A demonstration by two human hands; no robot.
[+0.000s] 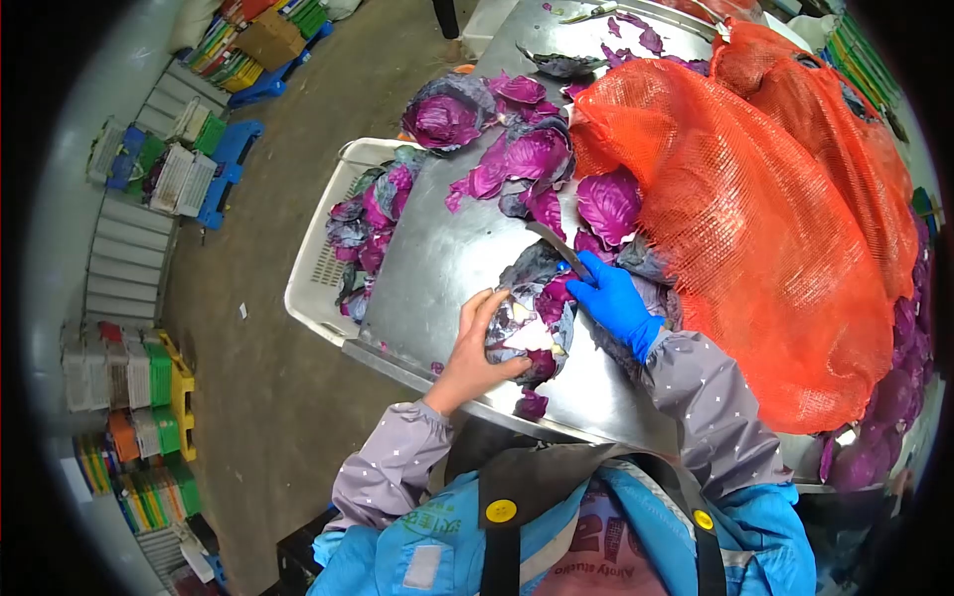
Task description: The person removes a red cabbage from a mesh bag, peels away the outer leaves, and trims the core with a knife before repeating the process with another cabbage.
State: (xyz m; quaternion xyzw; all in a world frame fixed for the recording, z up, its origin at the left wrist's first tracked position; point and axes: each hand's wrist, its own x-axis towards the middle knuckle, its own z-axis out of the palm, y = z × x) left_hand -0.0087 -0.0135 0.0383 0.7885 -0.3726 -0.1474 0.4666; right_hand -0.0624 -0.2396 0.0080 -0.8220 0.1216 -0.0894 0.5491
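Note:
A red cabbage (527, 343) with its pale cut stem end facing up rests near the front edge of the metal table (407, 288). My left hand (477, 348), bare, grips its left side with fingers and thumb around it. In a blue glove, my right hand (616, 303) is closed on a knife (558, 246), whose dark blade points up and to the left, above the cabbage. Loose purple leaves (532, 402) lie just in front of the cabbage. More leaves and a cabbage head (442, 114) sit farther back on the table.
Orange mesh sacks (765, 219) cover the table's right side. A white crate (308, 288) of cabbage leaves stands against the left edge. Another knife (588, 14) lies at the far end. Stacked crates (129, 368) line the left wall, and a person's leg (447, 25) shows at the top.

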